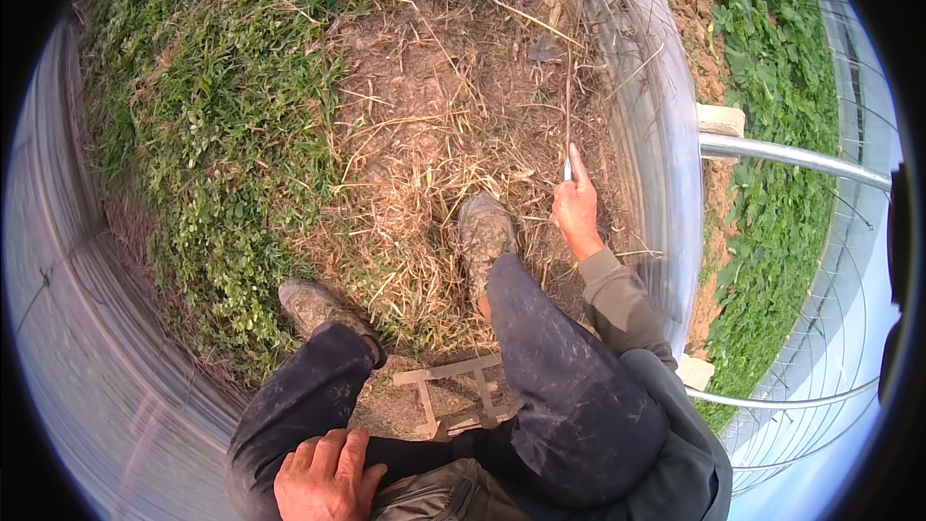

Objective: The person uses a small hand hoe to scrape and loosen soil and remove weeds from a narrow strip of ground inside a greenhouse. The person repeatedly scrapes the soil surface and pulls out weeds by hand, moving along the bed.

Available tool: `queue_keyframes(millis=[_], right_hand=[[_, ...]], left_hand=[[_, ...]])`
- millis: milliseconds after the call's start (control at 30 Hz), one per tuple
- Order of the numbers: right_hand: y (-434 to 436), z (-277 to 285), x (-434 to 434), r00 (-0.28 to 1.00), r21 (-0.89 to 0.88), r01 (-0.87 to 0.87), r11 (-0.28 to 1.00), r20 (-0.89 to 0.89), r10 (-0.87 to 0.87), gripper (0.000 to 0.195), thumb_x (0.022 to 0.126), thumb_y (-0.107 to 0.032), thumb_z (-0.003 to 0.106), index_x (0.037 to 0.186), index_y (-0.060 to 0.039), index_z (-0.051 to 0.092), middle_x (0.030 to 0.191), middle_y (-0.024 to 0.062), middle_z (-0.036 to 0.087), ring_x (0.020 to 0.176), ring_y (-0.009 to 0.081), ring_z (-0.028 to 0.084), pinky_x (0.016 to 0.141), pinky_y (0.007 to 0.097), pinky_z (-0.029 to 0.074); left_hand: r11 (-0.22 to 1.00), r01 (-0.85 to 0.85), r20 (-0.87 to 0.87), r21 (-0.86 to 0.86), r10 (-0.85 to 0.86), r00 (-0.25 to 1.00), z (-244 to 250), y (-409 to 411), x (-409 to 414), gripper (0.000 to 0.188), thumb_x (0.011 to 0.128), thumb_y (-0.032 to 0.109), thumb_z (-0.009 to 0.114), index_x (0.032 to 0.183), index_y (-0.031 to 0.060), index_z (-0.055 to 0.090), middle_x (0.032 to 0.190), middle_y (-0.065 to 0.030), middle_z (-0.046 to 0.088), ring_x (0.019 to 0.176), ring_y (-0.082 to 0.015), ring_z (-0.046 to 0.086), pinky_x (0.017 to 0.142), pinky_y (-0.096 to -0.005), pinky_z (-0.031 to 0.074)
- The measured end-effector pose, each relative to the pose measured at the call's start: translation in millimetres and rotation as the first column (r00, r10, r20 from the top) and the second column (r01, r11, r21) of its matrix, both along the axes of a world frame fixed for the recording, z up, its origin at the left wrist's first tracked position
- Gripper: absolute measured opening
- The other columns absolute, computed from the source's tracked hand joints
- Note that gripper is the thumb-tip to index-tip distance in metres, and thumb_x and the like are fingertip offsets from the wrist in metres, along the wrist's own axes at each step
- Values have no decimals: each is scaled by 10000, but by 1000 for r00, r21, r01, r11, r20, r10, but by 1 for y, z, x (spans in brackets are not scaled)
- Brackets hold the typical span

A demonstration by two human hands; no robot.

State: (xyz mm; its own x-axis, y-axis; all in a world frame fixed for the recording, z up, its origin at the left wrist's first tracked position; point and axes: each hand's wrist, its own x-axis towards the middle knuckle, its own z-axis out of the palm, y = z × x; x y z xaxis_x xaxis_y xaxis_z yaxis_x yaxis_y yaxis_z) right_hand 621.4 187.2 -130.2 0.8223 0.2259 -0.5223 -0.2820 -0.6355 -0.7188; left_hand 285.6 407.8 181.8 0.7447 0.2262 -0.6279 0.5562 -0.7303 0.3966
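My right hand point(576, 204) grips the handle of a thin metal tool point(568, 105), its index finger stretched along it. The long narrow shaft reaches away over bare soil, close to the rolled plastic sheet; a dark flat piece point(548, 48) lies by its far end, and I cannot tell if it is the tool's blade. My left hand point(327, 476) rests on my left thigh and holds nothing that shows. Dry cut grass point(412, 231) lies heaped between my two shoes, beside the right shoe point(486, 235).
Green grass and weeds point(217, 123) cover the ground at the left. Clear plastic sheeting point(669, 159) runs along the right, with a metal pipe point(796, 157) and leafy plants point(781, 231) beyond it. More sheeting point(94, 347) rises at the left. A slatted frame point(448, 370) stands below me.
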Motion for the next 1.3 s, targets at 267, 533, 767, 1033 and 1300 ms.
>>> queue_keyframes(millis=[267,533,767,1033,1300], right_hand=[[12,-14,22,872,-83,-327,941,357,335,623,888,1,419,1495,-134,455,1225,81,603,915,131,497,802,265,434],[18,-16,49,981,40,-63,997,188,54,668,898,24,387,1533,-182,405,743,-27,520,506,46,400,446,239,365],[-71,-18,-66,995,-13,-63,998,70,64,653,874,25,407,1514,-107,421,1423,130,557,955,127,618,806,247,485],[8,-2,39,950,-28,-172,985,258,174,665,893,25,395,1539,-134,387,823,-19,581,543,32,389,489,224,383],[-11,12,-23,940,100,235,967,-278,-200,697,883,20,379,1538,-218,395,746,-10,512,453,73,412,400,250,368]], left_hand=[[1000,-6,0,-25,6,1000,1,1,5,432,830,219,734,1207,46,612,1084,-135,646,907,-323,622,761,-408,514],[999,-15,29,-33,16,999,4,3,10,430,825,208,733,1203,46,610,1065,-134,643,881,-323,616,748,-405,512],[1000,-17,0,-11,17,1000,1,3,6,427,821,204,740,1195,39,619,1066,-136,649,878,-327,622,751,-404,516],[1000,9,14,-22,-9,1000,-1,2,11,435,824,214,741,1207,49,617,1075,-131,650,888,-323,625,761,-402,519],[1000,-6,1,-1,6,1000,-2,2,6,440,819,222,744,1208,59,619,1067,-122,648,890,-311,624,764,-398,518]])
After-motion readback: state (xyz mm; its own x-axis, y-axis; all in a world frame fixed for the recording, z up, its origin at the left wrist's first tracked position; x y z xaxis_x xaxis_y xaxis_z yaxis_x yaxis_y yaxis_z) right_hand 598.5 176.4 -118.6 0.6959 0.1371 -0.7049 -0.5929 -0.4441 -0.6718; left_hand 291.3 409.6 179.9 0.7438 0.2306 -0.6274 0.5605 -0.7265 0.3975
